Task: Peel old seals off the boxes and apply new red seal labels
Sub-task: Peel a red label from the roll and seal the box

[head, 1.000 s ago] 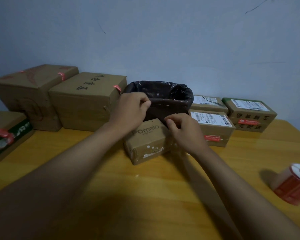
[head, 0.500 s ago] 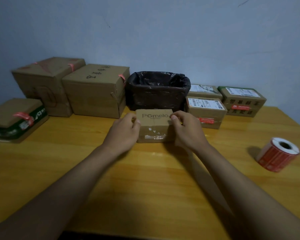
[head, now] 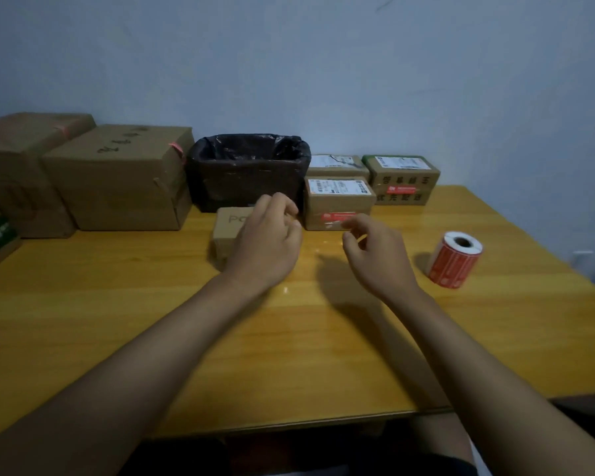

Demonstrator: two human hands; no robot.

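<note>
Both hands off the small box; it sits on the worktop under and just left of my left hand. Left grip: fingers loosely curled, holding nothing that I can see. Right hand: thumb and forefinger close together, also loose; can't tell if a scrap is pinched there. Key relation: label roll lies to the right of my right hand, on its side, core opening up and toward the wall. Right hand is clearly nearer; left is well apart, across the box. Judgement: next is a new red label, so right hand reaches right. Bin sits just behind the box.
</note>
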